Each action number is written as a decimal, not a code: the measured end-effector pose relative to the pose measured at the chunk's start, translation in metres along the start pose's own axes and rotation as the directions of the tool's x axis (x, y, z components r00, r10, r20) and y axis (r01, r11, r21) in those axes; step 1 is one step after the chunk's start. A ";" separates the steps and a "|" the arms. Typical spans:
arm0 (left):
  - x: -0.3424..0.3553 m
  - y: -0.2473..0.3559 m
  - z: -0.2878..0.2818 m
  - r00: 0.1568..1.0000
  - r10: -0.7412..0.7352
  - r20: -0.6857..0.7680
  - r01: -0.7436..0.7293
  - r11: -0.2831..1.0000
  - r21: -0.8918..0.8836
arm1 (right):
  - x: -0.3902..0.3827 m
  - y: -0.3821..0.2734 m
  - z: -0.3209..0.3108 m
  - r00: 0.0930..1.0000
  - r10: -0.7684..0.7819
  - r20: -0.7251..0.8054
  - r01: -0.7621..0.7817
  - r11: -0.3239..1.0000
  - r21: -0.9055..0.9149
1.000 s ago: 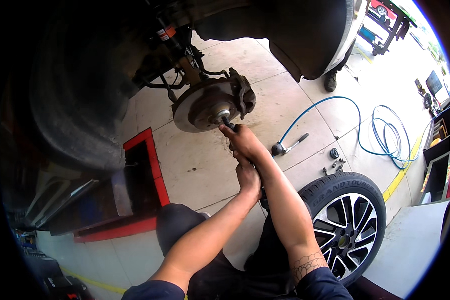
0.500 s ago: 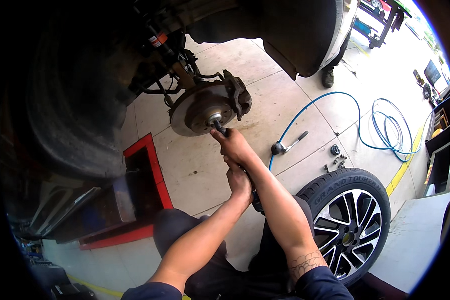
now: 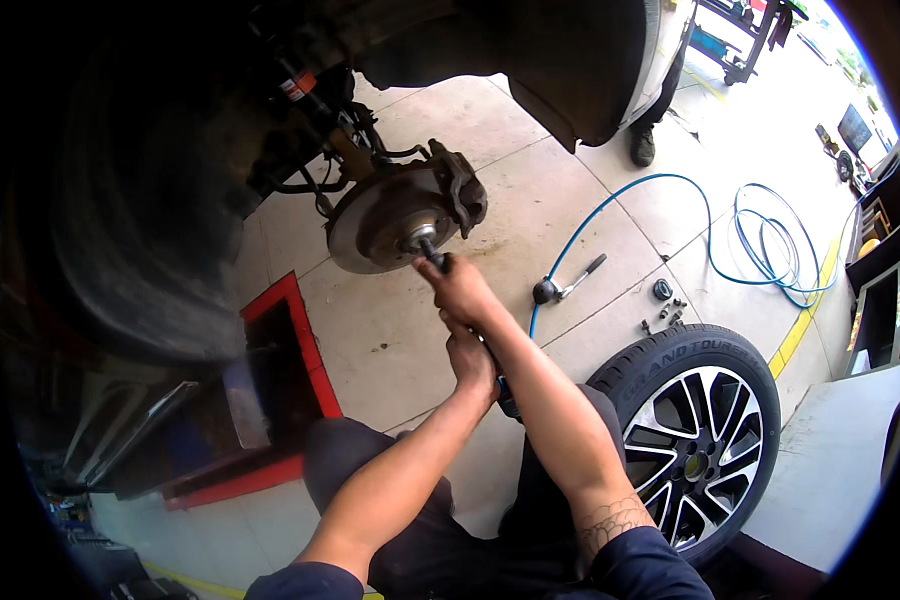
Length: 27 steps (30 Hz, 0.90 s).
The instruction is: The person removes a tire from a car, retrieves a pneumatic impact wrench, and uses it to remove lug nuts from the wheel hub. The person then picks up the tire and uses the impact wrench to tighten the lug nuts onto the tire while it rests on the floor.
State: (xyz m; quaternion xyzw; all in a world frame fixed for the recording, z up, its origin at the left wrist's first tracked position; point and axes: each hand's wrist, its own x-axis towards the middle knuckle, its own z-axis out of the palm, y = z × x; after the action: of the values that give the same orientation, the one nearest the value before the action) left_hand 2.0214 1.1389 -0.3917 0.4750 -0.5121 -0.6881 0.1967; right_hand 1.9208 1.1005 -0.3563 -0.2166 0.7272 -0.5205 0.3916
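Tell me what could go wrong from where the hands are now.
The dark tool could slip off the hub, and the right hand, gripping near its tip, might strike the brake disc. The blue hose curves and coils across the floor, so it might snag or trip someone. The small metal parts lie loose beside the wheel and could get kicked away or lost.

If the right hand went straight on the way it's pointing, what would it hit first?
Probably the silvery round metal hub of the grey-brown brake disc; depth is hard to judge.
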 end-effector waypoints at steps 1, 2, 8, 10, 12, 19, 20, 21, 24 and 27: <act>-0.003 0.000 0.004 0.998 0.046 -0.031 -0.046 0.999 0.002 | 0.000 0.001 0.002 1.000 -0.017 -0.002 0.017 1.000 -0.006; -0.005 0.002 0.007 0.998 0.039 -0.047 -0.039 0.999 0.000 | 0.002 0.006 0.006 0.995 -0.101 0.012 0.102 0.991 -0.085; -0.003 0.002 -0.004 0.988 0.155 -0.027 -0.154 0.988 0.009 | 0.005 0.003 0.010 0.999 -0.047 -0.003 0.046 0.999 -0.013; 0.005 -0.008 -0.004 0.990 0.144 0.000 -0.144 0.988 0.050 | 0.010 0.012 0.009 0.995 -0.093 -0.036 0.093 0.996 -0.020; 0.005 -0.012 -0.007 0.992 0.120 -0.033 -0.117 0.989 0.094 | 0.010 0.019 0.021 0.987 -0.158 -0.037 0.155 0.985 -0.080; -0.005 0.019 0.006 0.982 -0.187 -0.014 0.182 0.969 -0.168 | 0.009 0.008 0.001 0.997 -0.058 -0.045 0.060 0.998 0.035; 0.000 0.003 -0.004 0.999 -0.002 -0.043 0.005 0.998 0.056 | 0.009 0.010 0.010 0.995 -0.094 -0.045 0.095 0.995 0.021; -0.001 -0.001 0.001 0.998 0.044 -0.051 -0.040 0.996 0.075 | 0.009 0.013 0.011 0.988 -0.141 -0.062 0.140 0.990 -0.025; -0.004 -0.003 0.009 0.992 0.094 -0.082 -0.093 0.995 0.019 | 0.014 0.020 0.017 0.973 -0.219 -0.072 0.210 0.971 -0.111; -0.007 0.008 0.007 0.997 0.066 -0.046 -0.067 0.998 -0.011 | 0.013 0.020 0.015 0.991 -0.130 -0.033 0.129 0.991 -0.045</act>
State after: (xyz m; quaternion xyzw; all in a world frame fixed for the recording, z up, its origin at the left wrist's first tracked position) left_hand 2.0168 1.1447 -0.3810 0.4721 -0.5188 -0.6733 0.2339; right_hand 1.9267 1.0897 -0.3814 -0.2624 0.7294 -0.5329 0.3394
